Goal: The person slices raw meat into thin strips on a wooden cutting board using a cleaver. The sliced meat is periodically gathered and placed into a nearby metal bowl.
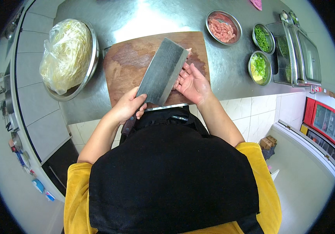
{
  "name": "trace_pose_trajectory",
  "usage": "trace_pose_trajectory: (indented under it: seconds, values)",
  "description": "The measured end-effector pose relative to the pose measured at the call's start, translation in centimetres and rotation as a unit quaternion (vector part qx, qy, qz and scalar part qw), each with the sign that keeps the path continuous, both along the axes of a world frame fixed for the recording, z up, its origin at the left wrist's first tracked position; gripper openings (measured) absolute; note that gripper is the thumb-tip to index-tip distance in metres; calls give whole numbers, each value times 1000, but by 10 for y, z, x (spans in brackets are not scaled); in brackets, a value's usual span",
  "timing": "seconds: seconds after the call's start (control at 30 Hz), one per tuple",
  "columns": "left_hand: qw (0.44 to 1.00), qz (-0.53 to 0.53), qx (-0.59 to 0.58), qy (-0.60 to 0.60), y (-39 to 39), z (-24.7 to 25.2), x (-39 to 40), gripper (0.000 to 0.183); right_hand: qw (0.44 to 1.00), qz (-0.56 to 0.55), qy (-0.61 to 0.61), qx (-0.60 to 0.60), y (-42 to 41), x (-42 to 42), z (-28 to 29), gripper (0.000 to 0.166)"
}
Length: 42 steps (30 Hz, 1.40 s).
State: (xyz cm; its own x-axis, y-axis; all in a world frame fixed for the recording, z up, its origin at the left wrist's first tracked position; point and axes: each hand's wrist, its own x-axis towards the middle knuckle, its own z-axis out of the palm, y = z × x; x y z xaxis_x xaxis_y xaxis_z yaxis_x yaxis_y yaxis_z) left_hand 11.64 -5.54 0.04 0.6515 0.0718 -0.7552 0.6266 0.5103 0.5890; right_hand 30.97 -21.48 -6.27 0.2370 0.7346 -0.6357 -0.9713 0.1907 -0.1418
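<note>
My left hand [130,106] grips the dark wooden handle of a Chinese cleaver [164,71]. The broad blade is tilted above a wooden cutting board [132,61], its far end up and to the right. To the right of the blade, my right hand [192,83] is palm up with fingers apart, the fingertips close to the blade's edge. Whether they touch it I cannot tell. A small scrap of raw meat [189,52] shows on the board past the blade's far corner; the blade hides part of the board.
A bagged heap of pale shreds [68,55] sits in a metal bowl [95,58] at left. To the right are a metal bowl of sliced raw meat [222,30], bowls of chopped greens [262,39] and greens with a minced yellow ingredient [258,68], and a lidded steel container [300,55].
</note>
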Motion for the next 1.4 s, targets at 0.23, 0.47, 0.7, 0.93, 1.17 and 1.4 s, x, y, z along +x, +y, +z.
trace_pose_trajectory:
  seconds: [0.23, 0.47, 0.7, 0.93, 1.17, 1.4]
  values:
    - [993, 24, 108, -27, 10, -11, -15, 9, 628, 142, -729, -234, -4, 15, -15, 21]
    - [988, 54, 146, 24, 3, -38, -79, 10, 321, 174, -893, -263, -7, 15, -33, 40]
    - [985, 63, 158, 26, -57, -69, -86, 12, 372, 179, -886, -212, -7, -1, -50, 34]
    - [991, 117, 66, -11, -136, -83, 1, 12, 413, 141, -882, -176, -26, -15, -40, 49]
    - [987, 154, 39, -12, -162, -77, 39, 14, 378, 162, -881, -236, -47, 21, -42, 60]
    - [993, 91, 45, -65, -162, -67, 72, 14, 478, 79, -842, -238, -52, 39, -46, 45]
